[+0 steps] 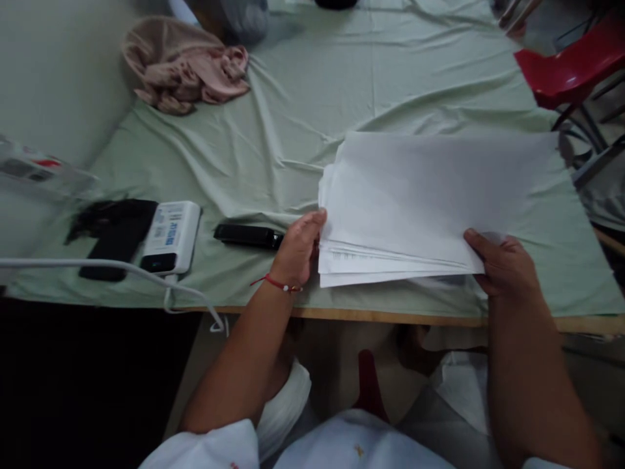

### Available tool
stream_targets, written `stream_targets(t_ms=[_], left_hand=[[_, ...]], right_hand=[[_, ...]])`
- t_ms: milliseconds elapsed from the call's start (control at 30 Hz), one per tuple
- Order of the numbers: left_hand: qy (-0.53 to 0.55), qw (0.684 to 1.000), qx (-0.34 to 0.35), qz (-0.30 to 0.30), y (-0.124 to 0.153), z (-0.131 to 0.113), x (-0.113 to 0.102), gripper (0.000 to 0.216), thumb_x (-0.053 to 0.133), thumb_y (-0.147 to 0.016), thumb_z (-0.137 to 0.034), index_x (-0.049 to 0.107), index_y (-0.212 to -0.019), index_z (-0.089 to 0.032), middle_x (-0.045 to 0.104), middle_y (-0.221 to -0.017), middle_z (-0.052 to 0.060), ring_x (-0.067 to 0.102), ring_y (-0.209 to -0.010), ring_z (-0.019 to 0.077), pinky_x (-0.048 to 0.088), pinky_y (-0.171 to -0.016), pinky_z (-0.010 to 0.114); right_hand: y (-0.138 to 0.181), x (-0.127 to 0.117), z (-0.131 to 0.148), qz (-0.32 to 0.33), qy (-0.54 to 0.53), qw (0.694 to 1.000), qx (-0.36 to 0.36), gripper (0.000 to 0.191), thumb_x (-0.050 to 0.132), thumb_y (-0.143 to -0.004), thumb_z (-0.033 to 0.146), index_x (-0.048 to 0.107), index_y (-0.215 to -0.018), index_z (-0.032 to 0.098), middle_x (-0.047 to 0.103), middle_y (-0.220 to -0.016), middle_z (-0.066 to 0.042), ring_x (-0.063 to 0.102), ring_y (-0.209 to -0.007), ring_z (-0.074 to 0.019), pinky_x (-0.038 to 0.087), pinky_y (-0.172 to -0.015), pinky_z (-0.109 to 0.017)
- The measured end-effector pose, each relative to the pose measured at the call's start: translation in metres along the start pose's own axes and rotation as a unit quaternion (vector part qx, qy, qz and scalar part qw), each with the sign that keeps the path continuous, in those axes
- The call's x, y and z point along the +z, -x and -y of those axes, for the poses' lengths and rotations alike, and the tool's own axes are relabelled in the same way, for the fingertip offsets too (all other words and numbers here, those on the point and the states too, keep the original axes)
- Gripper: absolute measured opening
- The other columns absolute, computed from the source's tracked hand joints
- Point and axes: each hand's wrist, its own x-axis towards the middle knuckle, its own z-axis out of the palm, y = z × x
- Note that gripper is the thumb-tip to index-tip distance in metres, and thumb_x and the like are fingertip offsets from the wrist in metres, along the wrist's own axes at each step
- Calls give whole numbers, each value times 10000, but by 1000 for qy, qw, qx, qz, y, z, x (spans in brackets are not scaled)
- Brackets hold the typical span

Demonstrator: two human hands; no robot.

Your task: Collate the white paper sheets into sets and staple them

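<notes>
A loose stack of white paper sheets (420, 195) lies over the green cloth near the table's front edge, its sheets fanned unevenly at the left and lower sides. My left hand (299, 246) grips the stack's left edge, thumb on top and the other fingers mostly hidden. At the lower right, my right hand (508, 264) pinches the near edge, its thumb on the top sheet. Some print shows on a lower sheet. Just left of my left hand rests a black stapler (249, 236).
A white power bank (172, 236) with a white cable (122, 264) lies at the left, beside a flat black object (120, 238). Crumpled pink cloth (190, 71) sits at the back left. A red chair (571, 68) stands beyond the green-covered table's (303, 98) right side.
</notes>
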Motion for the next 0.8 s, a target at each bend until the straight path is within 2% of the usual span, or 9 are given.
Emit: stream_targets(t_ms=[100, 167, 233, 367, 500, 633, 733, 800], left_hand=[[-21, 1000, 11, -7, -4, 3, 0, 641, 1270, -575, -575, 863, -929, -230, 845, -774, -18, 871, -828, 250, 720, -758, 357], [-23, 999, 8, -26, -5, 4, 0, 671, 1275, -573, -574, 890, -990, -217, 861, -787, -6, 873, -833, 267, 729, -766, 382], [-31, 999, -5, -43, -6, 5, 1, 661, 1259, -613, -627, 875, -960, -215, 850, -775, 8, 868, -844, 287, 721, -757, 400], [-55, 998, -18, -38, -6, 4, 4, 645, 1209, -678, -709, 793, -802, -232, 802, -745, 18, 828, -838, 264, 664, -721, 358], [-87, 996, 1, -2, -6, 3, 6, 617, 1251, -594, -599, 810, -786, -212, 795, -758, -6, 696, -727, 166, 580, -686, 286], [-99, 995, -8, -26, -8, 5, 6, 683, 1204, -668, -678, 685, -690, -233, 668, -645, -37, 586, -636, 142, 490, -613, 272], [-95, 995, -12, -22, -9, 4, 8, 685, 1150, -733, -737, 677, -713, -242, 638, -635, -40, 549, -608, 140, 426, -561, 267], [-100, 995, -19, -3, -8, 2, 10, 661, 1154, -732, -708, 690, -737, -237, 650, -649, -39, 539, -602, 133, 400, -544, 260]], right_hand=[[-4, -2, -8, 13, 32, 999, -13, 671, 1259, -363, 541, 829, -790, 252, 879, -835, 0, 757, -699, -178, 651, -638, -294], [-6, -3, -12, 13, 43, 999, -22, 623, 1236, -411, 526, 889, -856, 263, 891, -845, 0, 759, -696, -186, 647, -630, -302], [-7, -4, -14, 9, 43, 999, -23, 574, 1210, -442, 500, 909, -873, 270, 887, -829, 7, 740, -666, -182, 637, -609, -306], [-11, -6, -15, -29, 11, 998, -57, 486, 1167, -477, 425, 890, -844, 268, 922, -908, 5, 771, -730, -169, 665, -675, -290], [-16, -10, -18, -67, -14, 993, -97, 474, 1153, -507, 425, 857, -841, 265, 927, -951, 0, 804, -802, -180, 728, -817, -338], [-19, -11, -22, -68, -24, 991, -113, 475, 1144, -560, 465, 838, -858, 259, 934, -1007, -28, 847, -883, -225, 757, -888, -409], [-21, -10, -24, -81, -32, 988, -124, 479, 1129, -577, 477, 869, -904, 241, 926, -1009, -44, 829, -864, -221, 751, -865, -408], [-24, -10, -25, -100, -38, 985, -134, 507, 1127, -577, 492, 884, -932, 225, 922, -1015, -55, 807, -839, -214, 748, -838, -409]])
